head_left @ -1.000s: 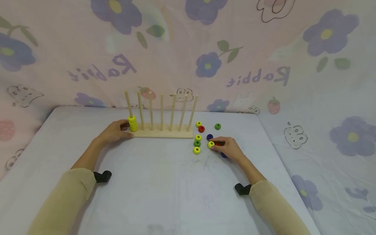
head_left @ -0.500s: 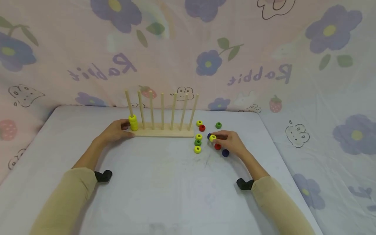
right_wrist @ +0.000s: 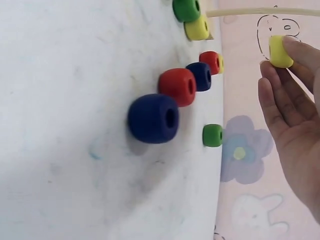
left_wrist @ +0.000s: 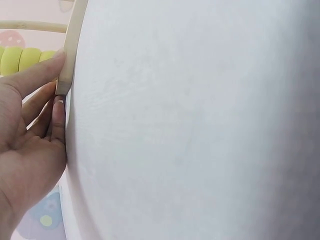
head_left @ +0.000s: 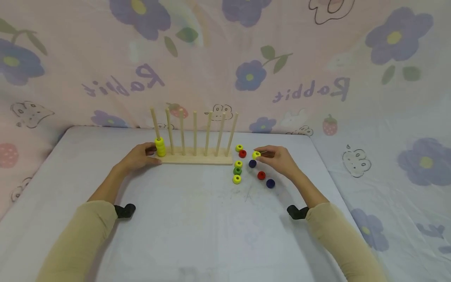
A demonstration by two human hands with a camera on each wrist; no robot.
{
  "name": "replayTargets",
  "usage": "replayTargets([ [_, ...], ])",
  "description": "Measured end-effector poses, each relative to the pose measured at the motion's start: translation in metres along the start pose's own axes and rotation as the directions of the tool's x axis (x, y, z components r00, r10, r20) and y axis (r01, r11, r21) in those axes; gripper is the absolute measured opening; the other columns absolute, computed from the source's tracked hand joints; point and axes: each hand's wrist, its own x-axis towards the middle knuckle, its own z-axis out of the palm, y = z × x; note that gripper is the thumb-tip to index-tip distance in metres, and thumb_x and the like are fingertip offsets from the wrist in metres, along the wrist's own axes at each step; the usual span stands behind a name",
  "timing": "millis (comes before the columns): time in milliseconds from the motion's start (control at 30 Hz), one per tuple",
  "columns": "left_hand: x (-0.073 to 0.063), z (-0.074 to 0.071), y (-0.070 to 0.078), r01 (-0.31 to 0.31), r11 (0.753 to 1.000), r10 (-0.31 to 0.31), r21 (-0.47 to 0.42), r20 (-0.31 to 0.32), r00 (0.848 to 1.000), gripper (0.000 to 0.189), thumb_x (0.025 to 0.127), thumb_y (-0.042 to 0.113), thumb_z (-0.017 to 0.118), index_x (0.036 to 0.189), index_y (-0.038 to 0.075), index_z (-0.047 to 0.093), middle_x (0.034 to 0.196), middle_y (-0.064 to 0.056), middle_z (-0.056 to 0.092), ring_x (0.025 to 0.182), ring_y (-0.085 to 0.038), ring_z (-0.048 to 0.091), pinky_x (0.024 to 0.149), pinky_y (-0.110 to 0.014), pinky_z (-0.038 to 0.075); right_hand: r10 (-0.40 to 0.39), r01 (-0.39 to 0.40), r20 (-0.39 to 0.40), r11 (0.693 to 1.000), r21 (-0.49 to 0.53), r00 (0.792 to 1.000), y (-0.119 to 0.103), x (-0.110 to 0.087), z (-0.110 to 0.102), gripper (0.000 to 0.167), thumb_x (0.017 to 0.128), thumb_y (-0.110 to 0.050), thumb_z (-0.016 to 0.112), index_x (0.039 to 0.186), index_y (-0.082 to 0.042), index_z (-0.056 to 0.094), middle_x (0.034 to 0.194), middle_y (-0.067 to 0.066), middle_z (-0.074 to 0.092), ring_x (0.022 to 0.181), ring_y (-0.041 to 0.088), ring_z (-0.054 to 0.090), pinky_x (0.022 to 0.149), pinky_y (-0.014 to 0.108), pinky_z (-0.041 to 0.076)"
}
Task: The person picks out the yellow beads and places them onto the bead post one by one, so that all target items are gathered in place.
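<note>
A wooden peg rack (head_left: 195, 159) stands on the white table, its row of upright pegs rising from a flat base. Several yellow beads (head_left: 160, 147) are stacked on its leftmost peg. My left hand (head_left: 138, 157) grips the left end of the base, with the thumb on the near side, as the left wrist view also shows. Over the loose beads, my right hand (head_left: 280, 159) pinches a yellow bead (right_wrist: 280, 51) between thumb and fingertips, held up off the table. Just below it lies a dark blue bead (head_left: 252, 163). The other pegs carry no beads.
Right of the rack lie loose beads: red (head_left: 261, 175), dark blue (head_left: 270, 183), green (head_left: 237, 171) and yellow (head_left: 237, 179). In the right wrist view another green bead (right_wrist: 212, 135) sits apart, hidden by the hand from the head. A patterned cloth (head_left: 218, 58) hangs behind the table.
My right hand has lifted the yellow bead and moved it away from me, uncovering the red and dark blue beads. My left hand stays at the rack's end.
</note>
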Motion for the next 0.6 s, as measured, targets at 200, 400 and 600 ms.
replayTargets([
  [200,0.0,0.004,0.001,0.004,1.0,-0.004,-0.015,0.006,1.0,0.081,0.087,0.017,0.078,0.148,-0.011,0.032,0.148,-0.031,0.039,0.134,-0.045,0.041,0.116,-0.053,0.031,-0.031,0.031,-0.004,0.999,-0.039,1.0,-0.014,0.006,-0.01,0.03,0.09,-0.015,0.075,0.119,-0.011,0.072,0.112,0.005,0.072,0.097,0.021,0.07,0.088,0.036,0.059],
  [400,0.001,0.003,-0.002,0.002,1.0,-0.002,-0.009,-0.017,1.0,0.08,0.086,0.015,0.078,0.147,-0.011,0.033,0.148,-0.03,0.04,0.133,-0.043,0.042,0.115,-0.052,0.032,-0.054,0.054,-0.014,0.998,-0.017,0.998,-0.03,0.017,-0.016,0.033,0.09,-0.019,0.076,0.121,-0.009,0.072,0.109,0.008,0.072,0.095,0.024,0.071,0.084,0.037,0.06],
  [600,0.002,-0.002,-0.002,0.009,1.0,-0.009,-0.012,-0.005,1.0,0.081,0.086,0.016,0.078,0.148,-0.01,0.032,0.149,-0.029,0.039,0.135,-0.043,0.041,0.117,-0.051,0.031,-0.08,0.08,-0.009,0.996,-0.026,0.997,-0.046,0.029,-0.022,0.035,0.09,-0.022,0.075,0.122,-0.009,0.071,0.111,0.009,0.072,0.097,0.023,0.071,0.087,0.039,0.059],
])
